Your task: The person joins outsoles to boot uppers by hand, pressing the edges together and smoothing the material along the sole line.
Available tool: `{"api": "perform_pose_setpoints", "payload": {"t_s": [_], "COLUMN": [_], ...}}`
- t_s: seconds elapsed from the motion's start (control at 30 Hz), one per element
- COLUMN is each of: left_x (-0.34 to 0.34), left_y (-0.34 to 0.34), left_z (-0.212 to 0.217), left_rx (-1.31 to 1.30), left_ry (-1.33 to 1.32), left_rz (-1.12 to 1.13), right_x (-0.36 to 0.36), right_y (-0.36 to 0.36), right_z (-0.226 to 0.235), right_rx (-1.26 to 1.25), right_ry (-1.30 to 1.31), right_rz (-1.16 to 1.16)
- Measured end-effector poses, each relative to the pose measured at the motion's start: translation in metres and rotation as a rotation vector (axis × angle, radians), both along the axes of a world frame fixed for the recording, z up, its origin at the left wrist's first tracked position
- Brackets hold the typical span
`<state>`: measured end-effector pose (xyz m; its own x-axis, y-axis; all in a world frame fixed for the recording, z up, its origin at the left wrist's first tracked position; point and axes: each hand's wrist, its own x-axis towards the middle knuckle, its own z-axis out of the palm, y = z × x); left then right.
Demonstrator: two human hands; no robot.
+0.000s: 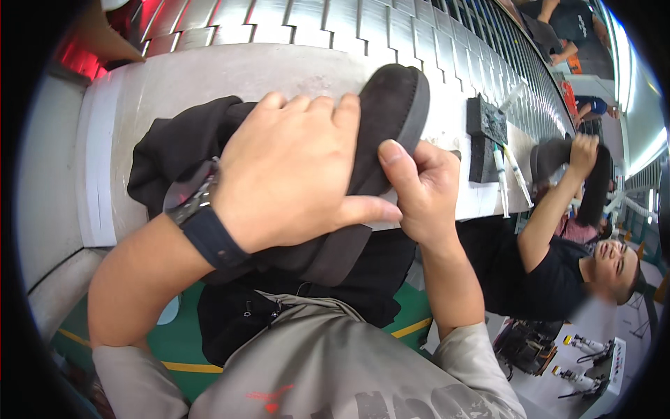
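A dark suede-like shoe point(385, 105) with a thick sole and a stitched edge is between my hands, toe pointing away from me. My left hand point(289, 167) lies across its upper, fingers bent over it and thumb stretched toward my right hand. My right hand point(422, 188) grips the shoe's right side, thumb on top and fingers curled under the sole. Beneath my left hand, a dark strip like a sole point(338, 255) shows nearer me. Bunched dark soft material point(178, 143) lies to the left; whether it joins the shoe is hidden. A watch point(202, 209) is on my left wrist.
A pale worktop point(209, 73) borders a metal slat conveyor point(293, 28). Right of the shoe, a black block point(483, 146) stands beside syringes point(501, 185). A co-worker point(551, 272) at the right holds up a dark boot point(594, 185). Machine parts point(586, 366) stand lower right.
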<state>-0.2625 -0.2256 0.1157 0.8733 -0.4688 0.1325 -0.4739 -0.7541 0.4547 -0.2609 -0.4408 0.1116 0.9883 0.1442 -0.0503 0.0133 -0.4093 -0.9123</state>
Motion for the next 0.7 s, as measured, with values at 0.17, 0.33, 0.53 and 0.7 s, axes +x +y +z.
{"api": "perform_pose_setpoints", "payload": {"t_s": [0.17, 0.33, 0.53, 0.7], "left_x": [0.002, 0.002, 0.005, 0.007], "left_y": [-0.002, 0.001, 0.002, 0.006], "left_z": [0.000, 0.000, 0.000, -0.010], "left_rx": [0.007, -0.029, -0.092, -0.164], "left_ry": [0.054, 0.061, 0.107, 0.089], "left_rz": [-0.023, -0.038, -0.042, 0.020], "right_x": [0.035, 0.103, 0.106, 0.113], "right_y": [-0.008, 0.021, 0.039, 0.038], "right_z": [-0.017, 0.000, 0.020, 0.009], "right_rx": [0.242, 0.564, -0.004, -0.008], "right_ry": [-0.360, -0.234, -0.213, -0.285], "right_rz": [-0.161, 0.128, 0.092, 0.073]}}
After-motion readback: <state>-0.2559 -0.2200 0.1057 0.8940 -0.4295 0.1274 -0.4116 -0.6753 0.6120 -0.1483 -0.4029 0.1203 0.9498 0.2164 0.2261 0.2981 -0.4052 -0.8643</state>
